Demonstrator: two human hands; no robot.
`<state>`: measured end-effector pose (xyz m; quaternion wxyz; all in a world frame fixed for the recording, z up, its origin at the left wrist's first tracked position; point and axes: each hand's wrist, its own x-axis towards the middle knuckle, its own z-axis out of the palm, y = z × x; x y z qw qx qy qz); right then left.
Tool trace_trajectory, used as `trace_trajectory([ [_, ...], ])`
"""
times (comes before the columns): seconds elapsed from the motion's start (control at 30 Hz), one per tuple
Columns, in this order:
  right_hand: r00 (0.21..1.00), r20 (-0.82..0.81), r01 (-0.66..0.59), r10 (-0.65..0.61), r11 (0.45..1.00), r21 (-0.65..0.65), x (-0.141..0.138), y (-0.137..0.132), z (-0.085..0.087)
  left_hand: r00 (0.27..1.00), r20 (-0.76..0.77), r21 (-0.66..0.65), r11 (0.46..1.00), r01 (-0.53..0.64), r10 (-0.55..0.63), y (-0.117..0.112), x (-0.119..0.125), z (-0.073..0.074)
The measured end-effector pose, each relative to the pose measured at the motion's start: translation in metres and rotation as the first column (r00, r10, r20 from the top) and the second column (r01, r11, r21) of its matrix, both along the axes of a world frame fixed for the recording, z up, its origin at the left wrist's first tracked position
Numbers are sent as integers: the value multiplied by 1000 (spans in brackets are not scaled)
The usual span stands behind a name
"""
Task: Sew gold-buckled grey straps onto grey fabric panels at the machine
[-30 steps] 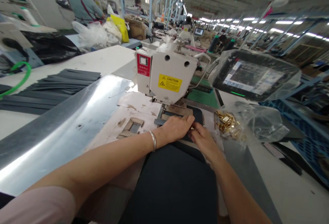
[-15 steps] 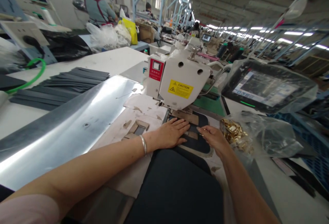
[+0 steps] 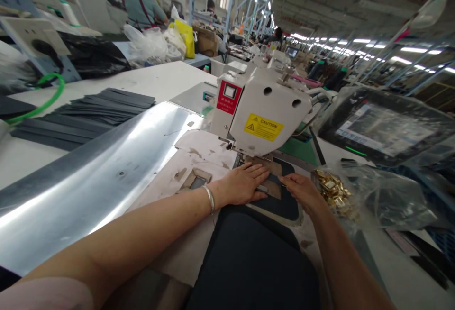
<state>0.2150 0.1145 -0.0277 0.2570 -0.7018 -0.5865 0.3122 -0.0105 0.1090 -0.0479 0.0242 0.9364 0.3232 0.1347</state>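
Note:
My left hand lies flat, palm down with fingers stretched out, on a dark sheet piece under the sewing machine head. Two brown patches show on that piece near its fingertips. Just to the right, my right hand is closed in a pinch at the edge of the lower patch; whatever is between its fingertips is too small to make out. A larger dark panel stretches from below my left hand toward me. Beneath lies a pale template sheet with a rectangular cutout.
Gold-coloured metal pieces sit in a clear plastic bag at the right, below a plastic-wrapped screen. Dark strips are fanned out at the left beside a shiny metal plate. A person works further back.
The view has shifted slightly, so the machine and screen appear further right. My left hand stays flat on the dark piece. More of the lower brown patch shows beside my right fingertips.

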Motion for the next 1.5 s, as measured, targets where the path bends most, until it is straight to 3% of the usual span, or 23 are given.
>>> trace_trajectory([
  [0.2, 997, 67, 34, -32, 999, -20, 3, 9, 2, 998, 11, 0, 998, -56, 56, 0, 5, 0],
  [0.53, 987, 160, 37, -1, 974, -223, 2, 18, 4, 994, -2, -44, 993, -112, 112, -4, 10, 4],
  [0.8, 1000, 15, -3, 5, 988, -153, -5, 10, 24, 995, 1, -16, 995, -98, 98, -4, 8, 3],
  [0.93, 989, -146, 0, -25, 986, -167, -4, 11, 35, 996, 18, 11, 996, -91, 91, -4, 8, -1],
  [1.07, 901, -414, 14, -132, 961, -275, -3, 9, 35, 996, 0, -4, 996, -93, 93, -3, 9, 1],
  [1.17, 830, -514, 59, -217, 950, -306, -3, 7, 32, 995, -30, -24, 995, -99, 99, -3, 10, 4],
  [1.5, 795, -508, 175, -332, 927, -331, -10, 3, 28, 994, -40, -46, 993, -105, 103, -6, 9, 10],
])
